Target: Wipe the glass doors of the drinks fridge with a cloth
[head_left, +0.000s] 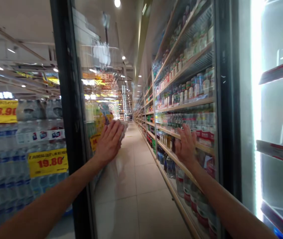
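Note:
A tall glass door [131, 172] in a black frame fills the middle of the view. My left hand [108, 142] lies against the glass on its left half, with a crumpled whitish cloth [123, 128] pressed beneath its fingers. Most of the cloth is hidden by the hand. On the glass's right half is my right hand [186, 144], holding nothing, its fingers stretched upward and a little apart. Whether its palm touches the pane I cannot tell.
At right is a lit refrigerated cabinet with shelf edges [278, 153]. Shrink-wrapped bottle packs [4, 176] with yellow price signs [48, 162] stand at left. Shelves of bottles [181, 96] and a tiled aisle floor show in the glass.

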Motion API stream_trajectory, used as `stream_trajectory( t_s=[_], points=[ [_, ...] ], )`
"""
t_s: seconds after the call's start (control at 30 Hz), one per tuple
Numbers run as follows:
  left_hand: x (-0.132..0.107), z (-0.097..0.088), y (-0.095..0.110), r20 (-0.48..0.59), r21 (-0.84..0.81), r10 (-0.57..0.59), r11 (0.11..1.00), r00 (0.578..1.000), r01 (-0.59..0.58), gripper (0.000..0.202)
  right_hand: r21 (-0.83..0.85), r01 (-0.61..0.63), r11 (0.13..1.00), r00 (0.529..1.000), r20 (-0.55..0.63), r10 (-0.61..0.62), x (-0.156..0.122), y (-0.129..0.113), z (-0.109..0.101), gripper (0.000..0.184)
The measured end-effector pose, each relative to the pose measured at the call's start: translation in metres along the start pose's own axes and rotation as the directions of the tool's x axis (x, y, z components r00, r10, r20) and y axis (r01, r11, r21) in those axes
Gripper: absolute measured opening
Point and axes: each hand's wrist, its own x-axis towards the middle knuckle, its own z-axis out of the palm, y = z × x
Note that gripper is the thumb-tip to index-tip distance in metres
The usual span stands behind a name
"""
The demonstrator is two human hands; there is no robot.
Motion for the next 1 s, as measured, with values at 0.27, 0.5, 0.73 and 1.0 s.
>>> stream_trajectory(
  t_s=[0.27, 0.5, 0.73, 1.0],
  points=[
    [0.005, 0.009, 0.052, 0.125, -0.159, 0.393, 0.914, 0.911, -0.372, 0.054, 0.002, 0.019, 1.0, 1.0, 0.01, -0.019, 0.001, 0.0, -0.001, 0.058],
    [0.043, 0.023, 0.071, 0.037, -0.101, 0.199, 0.976, 0.979, -0.194, 0.058, 0.02, 0.013, 1.0, 1.0, 0.015, -0.013, -0.001, 0.0, -0.002, 0.059],
    [0.071, 0.03, 0.084, 0.044, -0.084, 0.203, 0.976, 0.978, -0.199, 0.054, -0.023, -0.028, 0.999, 0.999, 0.039, 0.029, -0.012, 0.02, -0.014, 0.058],
    [0.055, 0.038, 0.128, 0.043, -0.17, 0.51, 0.851, 0.859, -0.497, 0.049, -0.041, -0.068, 0.997, 0.997, 0.04, 0.07, -0.017, 0.034, -0.026, 0.059]
  ],
)
